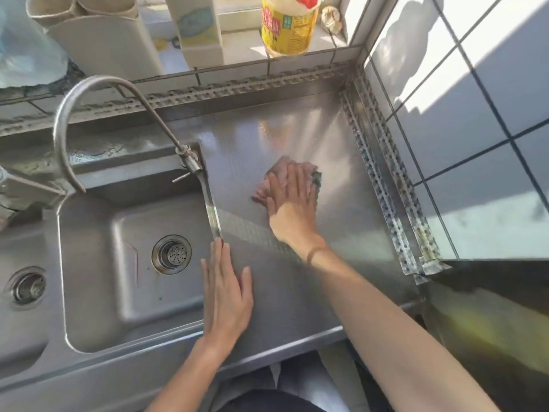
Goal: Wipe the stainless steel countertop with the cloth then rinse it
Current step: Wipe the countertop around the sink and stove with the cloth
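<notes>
The stainless steel countertop [341, 227] fills the middle right, between the sink and the tiled wall. A pink cloth [274, 181] with a green edge lies flat on it near the middle. My right hand [292, 203] presses down on the cloth with fingers spread over it. My left hand [227, 295] lies flat, palm down, on the countertop's left edge beside the sink basin [124, 292], holding nothing. A curved steel faucet [77, 114] arches over the sink, with its base at the countertop's back left corner.
A second basin with a drain [28, 288] sits at the far left. On the tiled ledge behind stand a yellow oil bottle [288, 28], a white carton [199, 28] and a beige holder [110, 37]. White wall tiles [475, 129] bound the right side.
</notes>
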A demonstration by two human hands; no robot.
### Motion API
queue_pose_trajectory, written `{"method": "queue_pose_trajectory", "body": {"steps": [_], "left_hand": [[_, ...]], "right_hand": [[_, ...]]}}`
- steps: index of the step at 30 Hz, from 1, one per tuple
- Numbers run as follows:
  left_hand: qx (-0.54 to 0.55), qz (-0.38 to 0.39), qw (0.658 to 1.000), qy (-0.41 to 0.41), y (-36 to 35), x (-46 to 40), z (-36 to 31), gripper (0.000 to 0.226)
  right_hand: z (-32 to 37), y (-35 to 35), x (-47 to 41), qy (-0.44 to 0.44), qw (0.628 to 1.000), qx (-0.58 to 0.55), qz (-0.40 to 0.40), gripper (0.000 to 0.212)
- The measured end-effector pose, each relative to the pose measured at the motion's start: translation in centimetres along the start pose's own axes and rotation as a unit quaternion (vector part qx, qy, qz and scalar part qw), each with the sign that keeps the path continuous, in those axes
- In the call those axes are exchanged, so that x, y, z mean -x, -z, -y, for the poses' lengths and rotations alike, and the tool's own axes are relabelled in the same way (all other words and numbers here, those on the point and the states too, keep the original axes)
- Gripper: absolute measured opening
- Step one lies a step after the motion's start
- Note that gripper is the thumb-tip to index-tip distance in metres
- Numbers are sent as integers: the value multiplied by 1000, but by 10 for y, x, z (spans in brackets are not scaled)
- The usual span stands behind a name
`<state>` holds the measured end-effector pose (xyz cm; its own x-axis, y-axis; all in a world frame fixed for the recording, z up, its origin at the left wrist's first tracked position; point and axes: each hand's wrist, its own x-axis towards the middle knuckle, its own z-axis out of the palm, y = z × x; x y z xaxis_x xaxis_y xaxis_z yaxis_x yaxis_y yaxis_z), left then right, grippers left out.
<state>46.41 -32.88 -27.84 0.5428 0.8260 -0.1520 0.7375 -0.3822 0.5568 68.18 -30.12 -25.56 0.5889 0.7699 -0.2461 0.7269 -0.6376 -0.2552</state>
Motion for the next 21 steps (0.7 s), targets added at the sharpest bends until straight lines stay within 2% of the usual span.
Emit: {"method": "queue_pose_trajectory", "body": {"steps": [4, 8, 10, 12, 14, 17, 19, 21], "left_hand": [[-74, 4, 997, -23, -10, 32, 10, 68], [-85, -7, 996, -20, -15, 29, 10, 70], [-88, -13, 996, -14, -17, 31, 10, 69], [-87, -11, 996, -5, -17, 30, 11, 68], [-96, -7, 995, -24, -12, 43, 16, 67], [-91, -4, 996, -19, -14, 33, 12, 67], [-88, -5, 996, -13, -14, 30, 10, 67], [-87, -11, 996, -14, -13, 29, 11, 67]], "right_hand": [[-5, -26, 79, 147, 989, -9, 20, 56], [-97, -21, 138, 261, 964, 49, 34, 55], [-140, -7, 145, 222, 972, 63, 45, 55], [-166, 6, 132, 125, 991, 30, 20, 54], [-161, 9, 132, 8, 999, 10, -35, 52], [-110, 7, 86, -138, 989, -4, -49, 54], [-67, 2, 73, -122, 991, -17, -56, 55], [-33, -10, 84, -42, 997, -27, -60, 56]]}}
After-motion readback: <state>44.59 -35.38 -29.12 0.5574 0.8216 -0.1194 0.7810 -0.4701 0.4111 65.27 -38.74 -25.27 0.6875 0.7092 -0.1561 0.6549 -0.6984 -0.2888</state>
